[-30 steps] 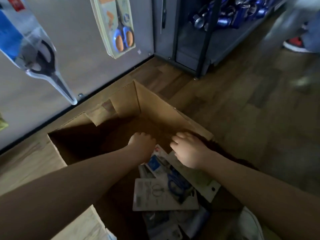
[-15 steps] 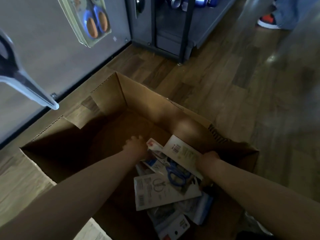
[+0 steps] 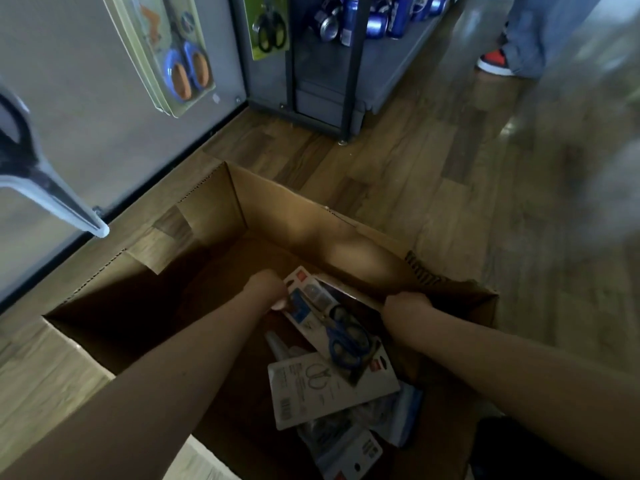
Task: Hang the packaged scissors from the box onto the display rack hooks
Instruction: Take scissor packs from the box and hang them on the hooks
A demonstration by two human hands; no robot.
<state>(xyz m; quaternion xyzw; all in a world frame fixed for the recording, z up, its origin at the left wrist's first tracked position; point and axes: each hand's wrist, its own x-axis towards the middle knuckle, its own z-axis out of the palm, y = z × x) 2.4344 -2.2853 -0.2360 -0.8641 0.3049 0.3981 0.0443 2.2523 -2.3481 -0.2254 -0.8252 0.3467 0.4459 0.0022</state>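
Note:
An open cardboard box stands on the wood floor and holds several packaged scissors. My left hand pinches the top end of a package of blue-handled scissors, which is tilted up off the pile. My right hand is curled round the edge of a second card package, seen edge-on behind the first; its fingers are hidden. A white package lies back side up beneath them. On the grey display rack, packs of orange-and-blue scissors and black-handled scissors hang.
A green scissors pack hangs on the rack's side. A dark metal shelf with blue cans stands beyond the box. Another person's red-and-white shoe and jeans are at the top right. Wood floor stretches to the right.
My right hand moved to the box's right side and turned its white card edge-on. My left hand took hold of the blue-handled package and tilted it up. The camera shifted right.

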